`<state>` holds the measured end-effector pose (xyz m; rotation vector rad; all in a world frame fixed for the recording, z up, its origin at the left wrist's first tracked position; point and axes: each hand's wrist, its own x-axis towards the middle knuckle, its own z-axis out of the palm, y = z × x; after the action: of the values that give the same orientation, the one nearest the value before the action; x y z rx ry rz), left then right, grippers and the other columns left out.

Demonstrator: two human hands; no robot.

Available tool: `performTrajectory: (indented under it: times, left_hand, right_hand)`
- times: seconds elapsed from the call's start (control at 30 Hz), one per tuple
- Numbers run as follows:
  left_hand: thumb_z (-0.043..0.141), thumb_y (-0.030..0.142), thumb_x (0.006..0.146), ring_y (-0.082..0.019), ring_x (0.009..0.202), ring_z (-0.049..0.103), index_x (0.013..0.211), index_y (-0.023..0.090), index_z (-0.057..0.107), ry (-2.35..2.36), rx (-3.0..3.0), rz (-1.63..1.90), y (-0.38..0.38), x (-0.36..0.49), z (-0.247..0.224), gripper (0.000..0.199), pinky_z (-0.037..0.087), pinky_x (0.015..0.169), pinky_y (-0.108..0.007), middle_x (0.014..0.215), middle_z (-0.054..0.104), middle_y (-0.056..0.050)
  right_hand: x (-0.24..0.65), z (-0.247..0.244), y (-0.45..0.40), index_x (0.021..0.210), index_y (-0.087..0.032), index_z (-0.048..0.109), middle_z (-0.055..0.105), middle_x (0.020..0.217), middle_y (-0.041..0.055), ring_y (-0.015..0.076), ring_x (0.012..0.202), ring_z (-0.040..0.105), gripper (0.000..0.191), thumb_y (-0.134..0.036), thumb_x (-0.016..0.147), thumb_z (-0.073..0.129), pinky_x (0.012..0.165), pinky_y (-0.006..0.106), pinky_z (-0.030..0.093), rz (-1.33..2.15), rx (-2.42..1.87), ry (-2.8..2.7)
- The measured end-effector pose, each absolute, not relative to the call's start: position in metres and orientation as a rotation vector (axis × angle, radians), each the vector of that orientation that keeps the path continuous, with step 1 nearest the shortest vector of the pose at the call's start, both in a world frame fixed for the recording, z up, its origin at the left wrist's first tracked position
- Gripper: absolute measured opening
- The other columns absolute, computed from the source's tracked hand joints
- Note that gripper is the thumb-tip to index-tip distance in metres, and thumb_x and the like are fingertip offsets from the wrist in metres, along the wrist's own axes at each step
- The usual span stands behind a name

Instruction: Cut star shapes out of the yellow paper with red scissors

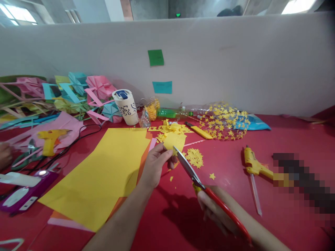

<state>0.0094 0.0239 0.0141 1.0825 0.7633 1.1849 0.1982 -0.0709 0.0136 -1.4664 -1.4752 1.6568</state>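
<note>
My left hand (156, 162) pinches a small piece of yellow paper (176, 140) near the middle of the red table. My right hand (216, 205) grips scissors (187, 165) with red handles, their blade tips touching the paper beside my left fingertips. Just right of the blades lies a pile of small yellow stars (194, 157), and a single star (212, 176) rests nearer to me. Large yellow sheets (104, 167) lie to the left, over orange and pink ones. Star-punched yellow scraps (172, 128) are behind the paper.
A purple power strip (27, 191), pliers (30, 153) and a yellow glue gun (49, 139) lie left; another glue gun (252, 162) is right. Behind stand a white cup (127, 108), a green bottle (172, 112), a cutter (200, 131) and a star-covered shape (225, 120). Another person's hand (5, 155) shows far left.
</note>
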Motion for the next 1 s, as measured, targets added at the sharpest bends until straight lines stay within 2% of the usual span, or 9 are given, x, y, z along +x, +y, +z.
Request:
performTrajectory:
  times: [0.2, 0.4, 0.6, 0.77, 1.0]
  left_hand:
    - [0.061, 0.024, 0.082, -0.008, 0.052, 0.054, 0.078, 0.016, 0.064, 0.781, 1.077, 1.183, 0.025, 0.008, 0.014, 0.009, 0.042, 0.047, -0.019, 0.064, 0.062, 0.001]
    - [0.061, 0.024, 0.081, -0.008, 0.049, 0.053, 0.071, 0.016, 0.059, 0.792, 1.057, 1.178, 0.027, 0.005, 0.015, 0.014, 0.041, 0.046, -0.019, 0.060, 0.061, 0.002]
    - [0.059, 0.023, 0.082, -0.008, 0.048, 0.052, 0.065, 0.017, 0.051, 0.808, 1.054, 1.220, 0.030, -0.001, 0.019, 0.020, 0.041, 0.046, -0.018, 0.058, 0.060, 0.003]
    - [0.057, 0.022, 0.082, -0.008, 0.050, 0.052, 0.065, 0.017, 0.052, 0.792, 1.119, 1.203, 0.031, -0.004, 0.019, 0.018, 0.041, 0.047, -0.020, 0.059, 0.056, 0.004]
    - [0.058, 0.025, 0.081, -0.011, 0.057, 0.057, 0.069, 0.015, 0.061, 0.798, 1.242, 1.123, 0.032, -0.007, 0.020, 0.016, 0.047, 0.058, -0.025, 0.067, 0.057, 0.001]
  right_hand:
    - [0.200, 0.013, -0.069, 0.063, -0.022, 0.042, 0.039, 0.045, -0.0073, 0.0095, 0.040, 0.044, 0.055, -0.072, 0.086, 0.043, 0.041, 0.020, 0.035, 1.630, -1.483, -1.536]
    - [0.203, 0.008, -0.069, 0.065, -0.022, 0.036, 0.034, 0.055, -0.0067, 0.0098, 0.047, 0.040, 0.058, -0.077, 0.084, 0.041, 0.045, 0.022, 0.033, 1.588, -1.442, -1.579]
    - [0.208, 0.006, -0.067, 0.066, -0.022, 0.033, 0.033, 0.060, -0.0052, 0.0105, 0.053, 0.033, 0.056, -0.073, 0.087, 0.040, 0.050, 0.023, 0.028, 1.506, -1.430, -1.781]
    - [0.212, 0.007, -0.068, 0.069, -0.021, 0.036, 0.037, 0.063, -0.0037, 0.0114, 0.056, 0.033, 0.056, -0.074, 0.087, 0.039, 0.051, 0.024, 0.028, 1.553, -1.388, -1.803]
    - [0.213, 0.013, -0.069, 0.070, -0.021, 0.035, 0.036, 0.063, -0.0045, 0.0105, 0.056, 0.030, 0.056, -0.074, 0.089, 0.036, 0.049, 0.023, 0.025, 1.587, -1.383, -1.831]
